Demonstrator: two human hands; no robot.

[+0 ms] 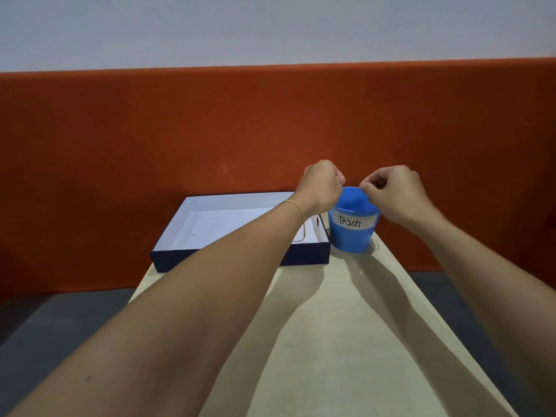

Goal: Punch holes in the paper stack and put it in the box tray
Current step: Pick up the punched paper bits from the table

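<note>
Navy box tray (240, 256) (white inside), blue cup (352, 236), orange divider (180, 130).

Bare forearms — thin gold bracelet (296, 207).

Both your bare arms reach forward toward the table's far edge, your left hand (320, 188) and right hand (394, 192) raised close together, fingers curled in, tips pinched.
</note>
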